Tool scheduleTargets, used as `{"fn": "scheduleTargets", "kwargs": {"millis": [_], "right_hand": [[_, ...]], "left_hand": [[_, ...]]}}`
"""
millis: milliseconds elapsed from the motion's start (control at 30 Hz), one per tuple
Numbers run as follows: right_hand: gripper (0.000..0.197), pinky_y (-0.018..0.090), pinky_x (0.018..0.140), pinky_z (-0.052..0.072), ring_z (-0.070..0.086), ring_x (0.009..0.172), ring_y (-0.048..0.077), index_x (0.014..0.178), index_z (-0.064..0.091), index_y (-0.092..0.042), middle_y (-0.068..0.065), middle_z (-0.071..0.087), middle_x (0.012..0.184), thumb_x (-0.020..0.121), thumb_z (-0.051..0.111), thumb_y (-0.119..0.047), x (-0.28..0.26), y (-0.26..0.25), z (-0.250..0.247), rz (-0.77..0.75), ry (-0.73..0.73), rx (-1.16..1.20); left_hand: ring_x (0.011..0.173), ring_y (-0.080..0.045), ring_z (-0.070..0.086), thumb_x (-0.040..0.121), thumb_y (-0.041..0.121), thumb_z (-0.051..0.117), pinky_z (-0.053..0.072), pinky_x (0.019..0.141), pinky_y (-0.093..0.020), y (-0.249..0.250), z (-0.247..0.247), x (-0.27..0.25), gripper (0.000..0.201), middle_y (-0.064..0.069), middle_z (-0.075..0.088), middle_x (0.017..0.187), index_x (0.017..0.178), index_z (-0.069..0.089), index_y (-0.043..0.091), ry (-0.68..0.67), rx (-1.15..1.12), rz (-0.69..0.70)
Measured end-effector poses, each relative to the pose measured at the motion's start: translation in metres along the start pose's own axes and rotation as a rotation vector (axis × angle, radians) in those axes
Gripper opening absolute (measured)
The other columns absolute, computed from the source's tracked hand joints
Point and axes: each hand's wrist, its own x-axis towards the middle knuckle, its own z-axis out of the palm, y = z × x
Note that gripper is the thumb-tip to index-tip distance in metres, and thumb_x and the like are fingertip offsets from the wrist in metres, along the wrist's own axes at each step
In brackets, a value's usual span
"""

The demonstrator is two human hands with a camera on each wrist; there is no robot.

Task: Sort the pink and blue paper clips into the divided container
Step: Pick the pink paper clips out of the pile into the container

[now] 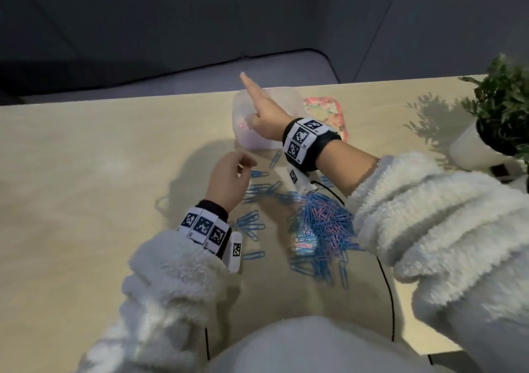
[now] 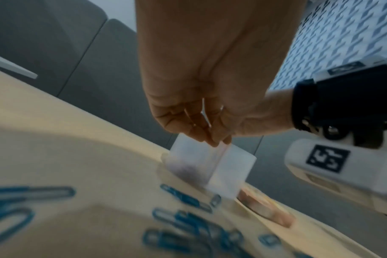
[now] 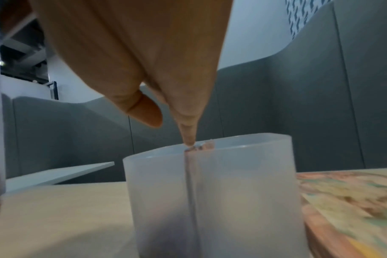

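Note:
A translucent divided container (image 1: 289, 98) (image 2: 230, 167) (image 3: 243, 183) stands at the table's far edge, with pink clips (image 1: 243, 125) dimly visible in its left half. My right hand (image 1: 252, 98) (image 3: 172, 131) hovers over it, fingers straight and thumb apart, a fingertip (image 3: 189, 141) by the divider's top; nothing shows in the hand. My left hand (image 1: 240, 166) (image 2: 210, 139) hangs nearer, above loose blue clips (image 1: 252, 221), with fingertips bunched together and no clip visible between them. A mixed pile of pink and blue clips (image 1: 323, 223) lies under my right forearm.
A floral-patterned flat lid (image 1: 329, 112) (image 3: 347, 200) lies right of the container. A potted plant (image 1: 498, 109) stands at the table's far right corner. A black cable (image 1: 386, 286) runs along the near side. Grey upholstery lies beyond the table's far edge.

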Motion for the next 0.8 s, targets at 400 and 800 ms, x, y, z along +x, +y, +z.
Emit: {"fn": "scheduleTargets", "kwargs": {"millis": [400, 800], "right_hand": [[0.038, 0.038, 0.096, 0.043, 0.055, 0.103, 0.035, 0.112, 0.064, -0.010, 0.015, 0.062, 0.113, 0.079, 0.044, -0.004, -0.194, 0.122, 0.021, 0.102, -0.050, -0.319], [0.043, 0.035, 0.090, 0.048, 0.063, 0.100, 0.031, 0.095, 0.072, -0.009, 0.014, 0.071, 0.103, 0.071, 0.037, -0.007, -0.220, 0.152, -0.011, 0.202, 0.255, -0.139]], "left_hand": [[0.123, -0.039, 0.050, 0.079, 0.048, 0.037, 0.048, 0.097, -0.049, 0.010, 0.086, -0.079, 0.061, -0.013, 0.049, 0.139, 0.131, 0.046, 0.018, -0.505, 0.589, 0.344], [0.124, -0.027, 0.040, 0.088, 0.050, 0.022, 0.037, 0.102, -0.042, 0.007, 0.070, -0.101, 0.054, -0.005, 0.046, 0.132, 0.131, 0.042, 0.024, -0.366, 0.611, 0.215]]}}
